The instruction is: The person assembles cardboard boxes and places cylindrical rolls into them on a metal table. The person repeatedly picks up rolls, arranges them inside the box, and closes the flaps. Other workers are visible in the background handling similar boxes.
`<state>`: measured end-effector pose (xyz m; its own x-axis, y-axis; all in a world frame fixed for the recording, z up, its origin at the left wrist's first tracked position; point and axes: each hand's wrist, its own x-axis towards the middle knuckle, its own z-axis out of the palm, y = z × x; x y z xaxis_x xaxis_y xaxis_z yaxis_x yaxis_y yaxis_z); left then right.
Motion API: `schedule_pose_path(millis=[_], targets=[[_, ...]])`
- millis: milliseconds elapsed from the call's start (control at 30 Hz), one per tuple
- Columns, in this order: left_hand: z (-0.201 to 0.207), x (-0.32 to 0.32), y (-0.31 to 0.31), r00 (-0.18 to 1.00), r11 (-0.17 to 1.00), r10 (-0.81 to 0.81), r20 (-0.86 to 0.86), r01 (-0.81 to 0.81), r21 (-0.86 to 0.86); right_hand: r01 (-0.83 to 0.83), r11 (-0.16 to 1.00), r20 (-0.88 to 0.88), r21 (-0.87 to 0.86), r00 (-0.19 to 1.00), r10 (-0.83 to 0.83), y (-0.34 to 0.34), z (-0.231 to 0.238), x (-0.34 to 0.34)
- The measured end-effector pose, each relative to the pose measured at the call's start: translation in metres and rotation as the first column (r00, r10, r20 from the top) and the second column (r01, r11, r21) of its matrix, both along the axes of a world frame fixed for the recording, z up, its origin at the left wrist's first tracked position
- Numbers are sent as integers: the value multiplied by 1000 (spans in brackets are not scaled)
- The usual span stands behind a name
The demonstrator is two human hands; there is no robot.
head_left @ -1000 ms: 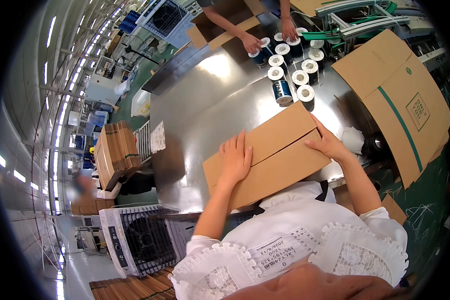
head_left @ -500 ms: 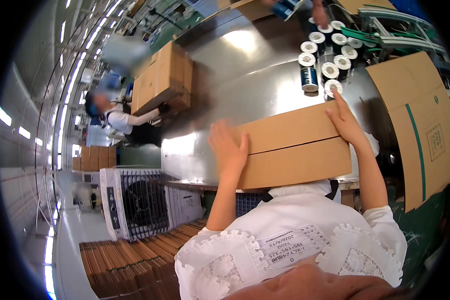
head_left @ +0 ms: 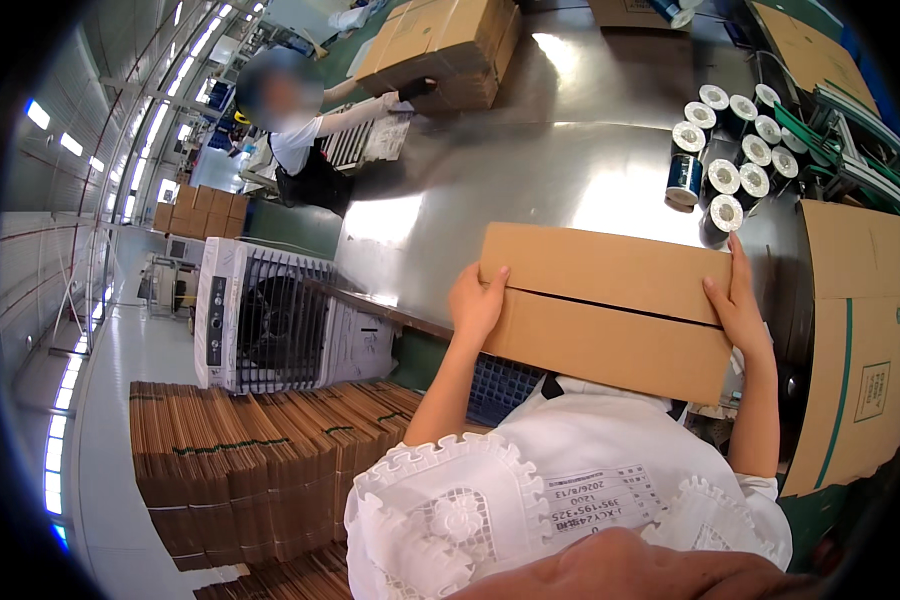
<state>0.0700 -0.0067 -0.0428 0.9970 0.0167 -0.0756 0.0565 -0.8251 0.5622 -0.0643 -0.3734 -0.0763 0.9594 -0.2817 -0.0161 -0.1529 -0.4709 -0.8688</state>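
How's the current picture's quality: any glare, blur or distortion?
Head view: bright glare patches on the metal table; same head view: the cardboard box, left hand and right hand look fairly sharp, a co-worker's head blurred; also head view: a row of lights bends along the left rim, corners black.

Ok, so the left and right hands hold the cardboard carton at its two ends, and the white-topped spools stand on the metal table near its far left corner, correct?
Not quite: in the head view, the white-topped spools stand on the metal table near the cardboard carton's far right corner. The left hand and right hand do hold its two ends.
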Motion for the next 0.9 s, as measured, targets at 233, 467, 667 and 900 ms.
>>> schedule_pose_path(millis=[233, 467, 667, 900], targets=[[-4, 9, -4, 997, 998, -24, 73, 20, 64, 19, 994, 34, 107, 999, -23, 3, 5, 7], [11, 5, -39, 893, 763, -383, 236, 161, 627, 128, 969, 12, 211, 991, -133, 12, 7, 6], [5, 4, -54, 697, 666, -712, 87, 631, 398, 138, 958, 12, 251, 989, -146, 11, 7, 16], [-4, 41, 14, 732, 724, -672, 109, 620, 303, -35, 589, 167, 807, 971, -170, 57, -49, 34]])
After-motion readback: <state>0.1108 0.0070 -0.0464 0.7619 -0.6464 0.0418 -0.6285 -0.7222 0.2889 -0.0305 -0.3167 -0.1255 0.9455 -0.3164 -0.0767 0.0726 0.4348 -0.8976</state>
